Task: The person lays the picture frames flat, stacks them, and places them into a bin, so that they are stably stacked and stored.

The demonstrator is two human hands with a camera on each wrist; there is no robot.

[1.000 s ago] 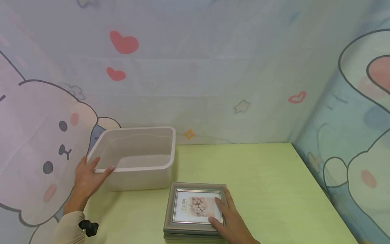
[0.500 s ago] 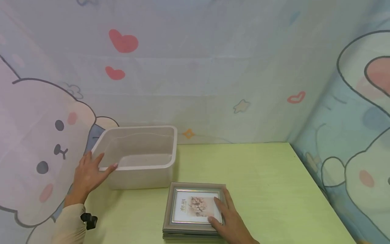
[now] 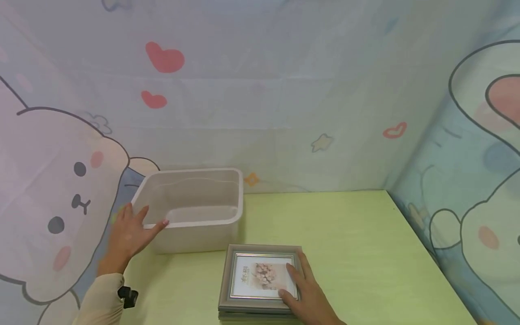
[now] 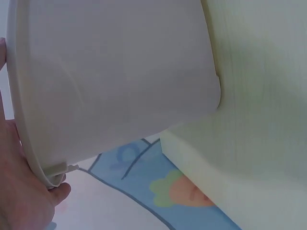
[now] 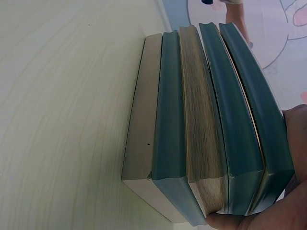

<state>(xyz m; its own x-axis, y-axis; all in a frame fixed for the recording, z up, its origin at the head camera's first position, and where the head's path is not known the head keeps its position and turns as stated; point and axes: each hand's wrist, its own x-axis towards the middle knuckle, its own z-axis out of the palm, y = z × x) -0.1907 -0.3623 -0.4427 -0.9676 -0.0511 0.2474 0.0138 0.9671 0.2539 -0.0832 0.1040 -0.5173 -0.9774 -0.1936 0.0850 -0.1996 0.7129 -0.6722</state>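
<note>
A beige plastic bin (image 3: 195, 234) stands at the back left, nothing showing inside it. My left hand (image 3: 127, 237) grips its near left corner, thumb over the front rim and fingers at the left side. In the left wrist view, a fingertip shows below the bin's rim (image 4: 21, 110). Several picture frames (image 5: 206, 120) are stacked at the front middle. The top picture frame (image 3: 264, 275) is silver-grey with a flower print. My right hand (image 3: 310, 295) rests on the stack's right edge, thumb and a finger on top. Another finger reaches down the side in the right wrist view.
The table (image 3: 333, 234) is pale yellow-green with wood grain. A cartoon-printed cloth (image 3: 276, 90) hangs behind it and along both sides. The bin stands near the table's left edge, close to the back cloth.
The bin has slid a little to the right along with my left hand. My right hand and the stack of picture frames stay in place.
</note>
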